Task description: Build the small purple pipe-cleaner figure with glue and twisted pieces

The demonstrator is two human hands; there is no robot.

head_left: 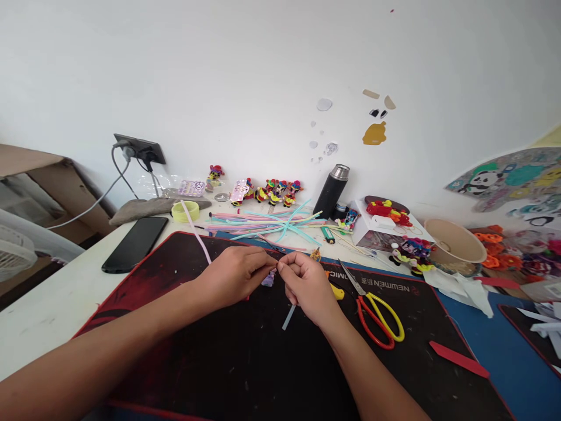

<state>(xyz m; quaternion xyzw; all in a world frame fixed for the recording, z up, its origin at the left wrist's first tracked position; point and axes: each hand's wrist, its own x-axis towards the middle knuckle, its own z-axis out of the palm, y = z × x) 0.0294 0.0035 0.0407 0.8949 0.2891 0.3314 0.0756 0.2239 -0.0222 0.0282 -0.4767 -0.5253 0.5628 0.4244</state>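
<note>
My left hand (pixel 239 276) and my right hand (pixel 308 286) meet above the black desk mat (pixel 245 368), fingertips pinched close together. Whatever sits between the fingertips is too small to make out. A small purple piece (pixel 269 279) shows just below the left fingers. From under my right hand a pale, narrow strip (pixel 288 317) sticks out; whether the curled fingers hold it is hidden. A pale pink pipe cleaner (pixel 197 233) runs up and away behind my left hand. Scissors (pixel 377 316) with one red and one yellow handle lie partly spread, right of my right hand.
Behind the mat lies a pile of pastel pipe cleaners (pixel 280 225). Small fuzzy figures (pixel 278 193) line the wall beside a black thermos (pixel 332 192). A phone (pixel 135 244) lies left, a beige bowl (pixel 456 241) right. A red strip (pixel 459 359) rests on the mat.
</note>
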